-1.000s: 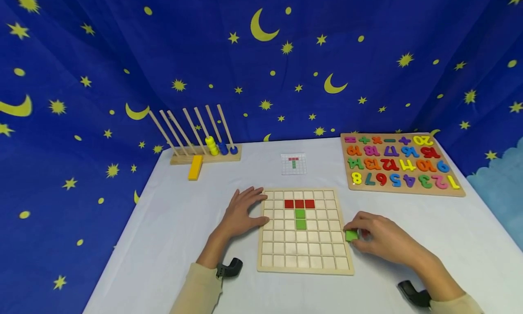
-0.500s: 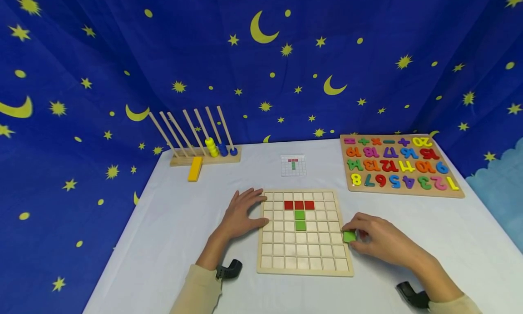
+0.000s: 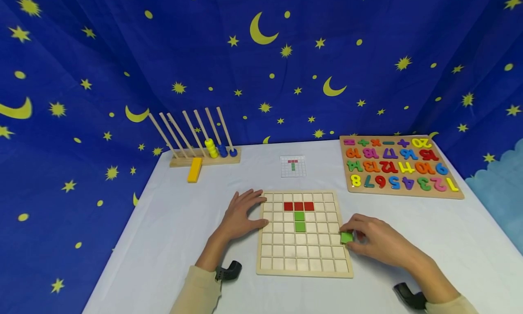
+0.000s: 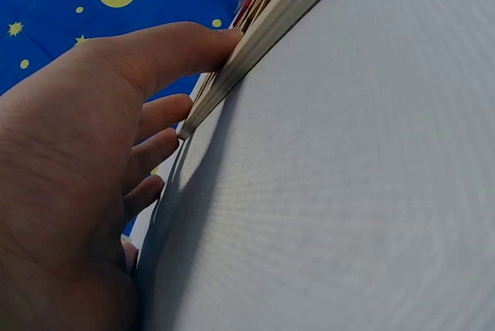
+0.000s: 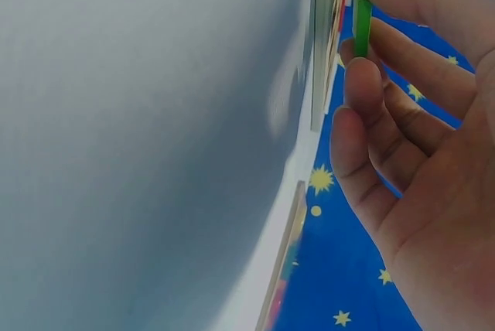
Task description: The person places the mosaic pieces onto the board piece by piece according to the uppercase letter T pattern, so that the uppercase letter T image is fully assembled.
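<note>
My right hand pinches a small green square tile between thumb and fingers, over the right edge of a wooden grid board. In the right wrist view the green tile shows edge-on, held at the fingertips. At the board's left edge, my left hand rests with thumb and fingers spread, touching the frame; the left wrist view has the thumb on the board's rim. Three red tiles lie in a row near the board's top. Below the middle one sit two green tiles in a column.
Behind the board lies a small card with a red-and-green T pattern. A peg abacus stands back left, a yellow block by its base. A number puzzle board lies back right. A starry blue curtain hangs behind the table.
My right hand has moved slightly left with the green tile, from beside the board's right edge to over it. My left hand stays at the left edge.
</note>
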`<state>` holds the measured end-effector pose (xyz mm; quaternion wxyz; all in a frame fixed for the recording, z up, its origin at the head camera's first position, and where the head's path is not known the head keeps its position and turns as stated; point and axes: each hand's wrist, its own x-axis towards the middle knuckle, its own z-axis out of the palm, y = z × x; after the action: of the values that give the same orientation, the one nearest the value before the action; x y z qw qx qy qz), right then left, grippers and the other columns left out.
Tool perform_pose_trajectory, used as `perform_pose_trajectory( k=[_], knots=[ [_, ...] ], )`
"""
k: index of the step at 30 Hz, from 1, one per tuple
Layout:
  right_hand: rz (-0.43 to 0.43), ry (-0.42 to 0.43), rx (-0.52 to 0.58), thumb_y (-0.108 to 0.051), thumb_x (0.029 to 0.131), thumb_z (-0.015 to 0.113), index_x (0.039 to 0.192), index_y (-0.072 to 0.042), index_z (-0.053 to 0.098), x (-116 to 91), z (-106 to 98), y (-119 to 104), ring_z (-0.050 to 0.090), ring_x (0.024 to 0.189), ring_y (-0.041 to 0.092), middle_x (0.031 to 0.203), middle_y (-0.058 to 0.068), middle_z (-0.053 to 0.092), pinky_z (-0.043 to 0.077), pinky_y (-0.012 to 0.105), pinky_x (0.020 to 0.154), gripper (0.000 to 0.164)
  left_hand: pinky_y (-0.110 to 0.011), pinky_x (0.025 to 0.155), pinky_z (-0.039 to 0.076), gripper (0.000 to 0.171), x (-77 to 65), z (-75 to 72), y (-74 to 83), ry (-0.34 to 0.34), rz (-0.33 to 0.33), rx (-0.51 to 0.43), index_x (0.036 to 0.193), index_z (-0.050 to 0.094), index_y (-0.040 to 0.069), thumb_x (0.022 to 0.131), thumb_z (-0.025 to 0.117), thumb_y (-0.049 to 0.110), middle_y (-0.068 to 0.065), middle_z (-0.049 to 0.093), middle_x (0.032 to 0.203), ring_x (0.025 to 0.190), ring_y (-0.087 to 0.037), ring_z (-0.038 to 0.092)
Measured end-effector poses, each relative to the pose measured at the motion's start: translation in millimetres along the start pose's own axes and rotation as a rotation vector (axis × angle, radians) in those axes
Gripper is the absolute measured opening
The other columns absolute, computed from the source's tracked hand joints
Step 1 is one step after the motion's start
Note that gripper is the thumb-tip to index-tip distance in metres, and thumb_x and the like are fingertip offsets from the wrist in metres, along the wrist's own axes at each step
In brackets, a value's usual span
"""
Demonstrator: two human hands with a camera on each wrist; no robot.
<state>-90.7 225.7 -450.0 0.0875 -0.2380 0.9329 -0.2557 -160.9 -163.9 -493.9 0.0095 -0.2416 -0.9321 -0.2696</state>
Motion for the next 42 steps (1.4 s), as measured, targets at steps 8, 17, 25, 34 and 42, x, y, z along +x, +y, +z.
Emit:
perform_pose_trajectory(
  k=[8,17,25,34,42],
  knots=[
    [-0.001,-0.008,-0.011,-0.032,0.08,0.078,0.108,-0.026,0.071,2,1,-3,0.051,0.072,0.004,0.086,-0.018,0.055,0.039,0.021,0.059,0.029,-0.047,0.116,0.001,0.066,-0.2,0.1,-0.1,-0.007,0.001,-0.004,0.135,0.056,0.025,0.079,0.071,0.056,0.008,0.039,0.149,0.141,-0.016,0.023],
    [-0.024,-0.001,-0.014,-0.031,0.08,0.078,0.107,-0.025,0.071,6,3,-5,0.051,0.072,0.004,0.085,-0.018,0.054,0.04,0.021,0.06,0.028,-0.049,0.115,0.003,0.067,0.8,2.0,-1.8,0.013,0.028,-0.012,0.135,0.056,0.024,0.078,0.072,0.055,0.006,0.04,0.148,0.141,-0.019,0.025],
    [-0.045,-0.003,-0.011,-0.029,0.081,0.077,0.108,-0.023,0.071,12,3,-11,0.051,0.073,0.004,0.086,-0.018,0.054,0.041,0.021,0.06,0.028,-0.047,0.116,0.002,0.066,0.7,1.2,-1.1,-0.005,0.0,0.007,0.136,0.055,0.025,0.079,0.071,0.056,0.009,0.038,0.149,0.141,-0.015,0.022],
    [-0.067,0.003,-0.021,-0.029,0.082,0.077,0.109,-0.022,0.071,17,5,-16,0.052,0.075,0.004,0.09,-0.018,0.055,0.043,0.021,0.063,0.029,-0.049,0.115,0.003,0.066,-0.5,0.5,-2.0,0.008,0.015,-0.002,0.135,0.056,0.025,0.079,0.071,0.056,0.007,0.04,0.149,0.141,-0.017,0.024],
    [-0.085,-0.008,-0.011,-0.03,0.083,0.076,0.11,-0.024,0.07,21,7,-17,0.052,0.076,0.004,0.092,-0.018,0.055,0.044,0.022,0.063,0.029,-0.048,0.115,0.002,0.066,0.4,-0.9,-0.3,0.005,0.024,-0.019,0.135,0.056,0.024,0.079,0.071,0.056,0.006,0.04,0.149,0.141,-0.019,0.025]
  ],
)
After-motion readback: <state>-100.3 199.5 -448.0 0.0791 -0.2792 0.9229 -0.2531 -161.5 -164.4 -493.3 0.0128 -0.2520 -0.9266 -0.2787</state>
